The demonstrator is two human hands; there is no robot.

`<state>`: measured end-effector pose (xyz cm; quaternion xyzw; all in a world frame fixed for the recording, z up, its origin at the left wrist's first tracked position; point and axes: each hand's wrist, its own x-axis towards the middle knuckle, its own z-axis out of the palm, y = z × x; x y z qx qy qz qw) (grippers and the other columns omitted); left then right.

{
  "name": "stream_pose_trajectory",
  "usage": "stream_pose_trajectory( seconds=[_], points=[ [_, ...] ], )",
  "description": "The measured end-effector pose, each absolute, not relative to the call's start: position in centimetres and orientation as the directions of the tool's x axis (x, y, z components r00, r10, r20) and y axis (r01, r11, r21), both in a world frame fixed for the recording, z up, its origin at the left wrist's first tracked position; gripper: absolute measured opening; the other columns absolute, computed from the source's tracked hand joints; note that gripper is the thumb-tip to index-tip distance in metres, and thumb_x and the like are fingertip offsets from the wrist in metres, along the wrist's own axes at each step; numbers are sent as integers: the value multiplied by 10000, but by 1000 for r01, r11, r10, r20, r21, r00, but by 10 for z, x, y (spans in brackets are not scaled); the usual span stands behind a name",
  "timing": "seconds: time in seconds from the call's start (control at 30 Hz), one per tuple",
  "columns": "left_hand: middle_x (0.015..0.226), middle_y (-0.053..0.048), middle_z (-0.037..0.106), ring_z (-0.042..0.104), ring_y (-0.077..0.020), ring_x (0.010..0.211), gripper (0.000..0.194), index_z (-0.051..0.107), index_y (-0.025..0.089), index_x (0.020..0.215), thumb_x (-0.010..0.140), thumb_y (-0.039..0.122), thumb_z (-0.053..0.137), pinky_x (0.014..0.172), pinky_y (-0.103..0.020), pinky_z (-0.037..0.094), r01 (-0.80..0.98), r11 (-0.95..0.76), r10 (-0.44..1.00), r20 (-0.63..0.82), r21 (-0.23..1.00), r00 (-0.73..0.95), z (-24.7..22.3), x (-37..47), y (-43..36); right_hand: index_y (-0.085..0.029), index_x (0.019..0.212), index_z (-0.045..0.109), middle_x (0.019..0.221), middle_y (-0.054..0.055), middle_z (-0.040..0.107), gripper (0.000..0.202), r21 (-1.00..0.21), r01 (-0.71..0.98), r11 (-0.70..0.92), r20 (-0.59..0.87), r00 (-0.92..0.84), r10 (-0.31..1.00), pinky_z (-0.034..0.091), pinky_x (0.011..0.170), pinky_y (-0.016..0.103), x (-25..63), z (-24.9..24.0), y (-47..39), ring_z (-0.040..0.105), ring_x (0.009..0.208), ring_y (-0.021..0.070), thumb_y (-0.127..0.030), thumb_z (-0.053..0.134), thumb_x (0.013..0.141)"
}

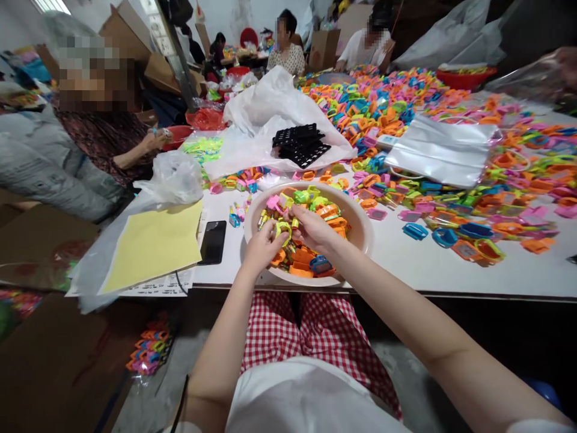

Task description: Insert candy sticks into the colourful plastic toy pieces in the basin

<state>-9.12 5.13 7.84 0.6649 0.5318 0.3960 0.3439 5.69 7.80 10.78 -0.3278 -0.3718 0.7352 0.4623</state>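
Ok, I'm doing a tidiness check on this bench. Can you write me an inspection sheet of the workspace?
Surface: white table, its far and right parts strewn with plastic pieces.
Work items: wide bowl at the near edge, filled with mixed-colour pieces.
Clutter: phone, yellow sheet, clear plastic bag, black grids, silver bag.
Hands: left hand pinching a yellow-green piece over the bowl; right hand at the pieces, grip unclear.
Cables: thin dark cord beside the yellow sheet; where it leads is unclear.
Surroundings: other people beyond and to the left, sacks, cardboard boxes.
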Motion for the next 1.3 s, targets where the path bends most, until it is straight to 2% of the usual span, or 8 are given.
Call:
stream_pose_trajectory(
  seconds=[0.2,0.43,0.57,0.73,0.9,1.03,1.2,1.3],
  points=[
    [776,4,591,559,-164,737,358,550,221,1035,822,505,503,689,-263,424,522,-159,986,112,838,120,85,-90,50,-180,767,534,635,-63,516,366,-846,-425,-321,-161,-369,915,305,434,184,61,107,80,410,488,40,-364,798,593],
    [683,28,542,514,-149,630,366,539,220,1019,808,516,498,591,-246,356,636,-126,989,47,761,139,90,-88,50,-199,683,451,545,-90,377,482,-912,-360,-194,-84,-300,950,254,387,197,62,104,79,281,417,32,-528,783,569],
    [660,26,552,537,-161,636,345,545,225,1041,814,481,496,567,-243,342,686,-119,988,18,718,152,94,-87,48,-207,641,398,553,-77,344,492,-939,-304,-160,-80,-259,962,243,384,200,61,102,78,295,446,48,-550,749,608],
    [750,10,631,590,-183,704,390,550,239,1094,804,498,515,581,-247,359,741,-93,991,-11,665,134,99,-85,45,-205,636,395,571,-64,356,498,-954,-247,-169,-120,-202,972,226,390,211,57,102,78,306,466,54,-585,717,610],
    [779,0,648,601,-195,724,434,555,236,1086,809,561,482,591,-256,363,746,-106,988,-13,657,152,99,-85,45,-199,647,423,588,-51,403,476,-957,-221,-186,-144,-192,971,247,419,214,55,103,76,354,510,70,-591,691,624],
    [768,-3,632,594,-202,734,425,549,242,1079,824,569,456,600,-258,366,721,-121,984,-12,683,177,97,-86,47,-208,631,375,586,-55,356,475,-964,-200,-178,-146,-166,975,239,436,222,55,99,77,325,514,74,-571,681,643],
    [671,9,570,560,-188,674,362,523,233,877,891,537,328,589,-259,357,683,-206,960,11,700,279,93,-86,48,-208,592,382,600,-32,374,403,-995,-81,58,61,-36,998,330,539,238,53,92,80,345,577,101,-506,617,727],
    [709,-3,587,579,-210,725,366,503,233,882,903,534,296,612,-270,379,696,-235,955,28,679,295,93,-86,48,-211,575,410,607,-12,411,349,-988,-10,155,154,59,986,375,604,256,48,90,78,385,617,124,-463,567,760]
  ],
)
